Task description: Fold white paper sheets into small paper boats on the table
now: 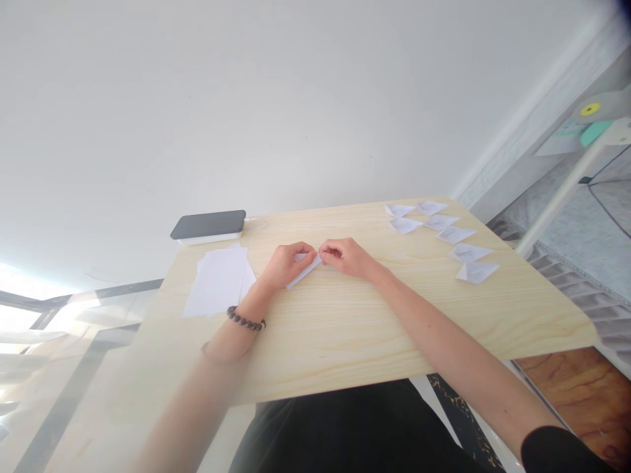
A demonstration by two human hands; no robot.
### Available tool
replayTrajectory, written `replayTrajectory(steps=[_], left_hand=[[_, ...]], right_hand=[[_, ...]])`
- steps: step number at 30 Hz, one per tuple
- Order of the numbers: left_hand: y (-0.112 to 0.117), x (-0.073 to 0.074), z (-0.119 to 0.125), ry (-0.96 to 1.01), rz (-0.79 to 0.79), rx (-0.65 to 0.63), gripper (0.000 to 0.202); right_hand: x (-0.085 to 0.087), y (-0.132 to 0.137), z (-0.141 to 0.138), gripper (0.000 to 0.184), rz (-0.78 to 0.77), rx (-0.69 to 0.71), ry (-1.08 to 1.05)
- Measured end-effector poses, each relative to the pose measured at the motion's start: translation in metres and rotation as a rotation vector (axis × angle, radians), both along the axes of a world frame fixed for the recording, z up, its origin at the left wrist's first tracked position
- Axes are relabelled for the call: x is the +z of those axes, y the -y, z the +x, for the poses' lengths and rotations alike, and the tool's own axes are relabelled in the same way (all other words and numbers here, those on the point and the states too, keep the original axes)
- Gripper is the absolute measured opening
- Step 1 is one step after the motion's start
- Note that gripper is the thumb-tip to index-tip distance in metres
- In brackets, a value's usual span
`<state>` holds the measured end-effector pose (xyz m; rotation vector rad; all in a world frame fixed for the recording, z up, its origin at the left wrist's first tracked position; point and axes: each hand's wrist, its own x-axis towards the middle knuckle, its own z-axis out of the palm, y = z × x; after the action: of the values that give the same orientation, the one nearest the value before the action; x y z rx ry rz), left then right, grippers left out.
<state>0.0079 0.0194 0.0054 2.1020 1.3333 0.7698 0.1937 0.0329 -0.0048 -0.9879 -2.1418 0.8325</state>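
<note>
A small folded piece of white paper (304, 272) lies at the middle of the table, slanting up to the right. My left hand (290, 263) is closed on it, thumb and fingers pinching near its upper end. At that same end my right hand (346, 257) pinches the paper's tip between thumb and forefinger. The two hands' fingertips almost meet, and part of the paper is hidden under the left hand. A beaded bracelet (245, 319) circles my left wrist.
Loose white sheets (217, 281) lie left of my hands. Behind them a phone (210, 225) rests on a white block with a cable. Several folded paper pieces (454, 234) stand along the table's right side. A wall rises behind the wooden table (335, 341).
</note>
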Motion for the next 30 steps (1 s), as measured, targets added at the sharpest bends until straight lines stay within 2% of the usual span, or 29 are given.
replayTrajectory(steps=[9,17,21,30], left_hand=[[0.0003,-0.0012,0.0007,-0.027,0.043,-0.058,0.029],[0.0018,0.0014,0.0014,-0.169,0.255,-0.155,0.027],[0.0015,0.0004,0.0023,-0.228,0.254,-0.163,0.027],[0.0023,0.0018,0.0028,-0.22,0.218,-0.159,0.027]], right_hand=[[-0.0022,-0.0004,-0.0014,0.016,0.014,-0.018,-0.012],[-0.0023,-0.0003,-0.0007,0.015,0.013,-0.036,-0.016],[-0.0026,-0.0008,-0.0008,0.014,0.018,-0.039,-0.009],[-0.0042,-0.0014,-0.0017,0.016,0.019,-0.042,-0.005]])
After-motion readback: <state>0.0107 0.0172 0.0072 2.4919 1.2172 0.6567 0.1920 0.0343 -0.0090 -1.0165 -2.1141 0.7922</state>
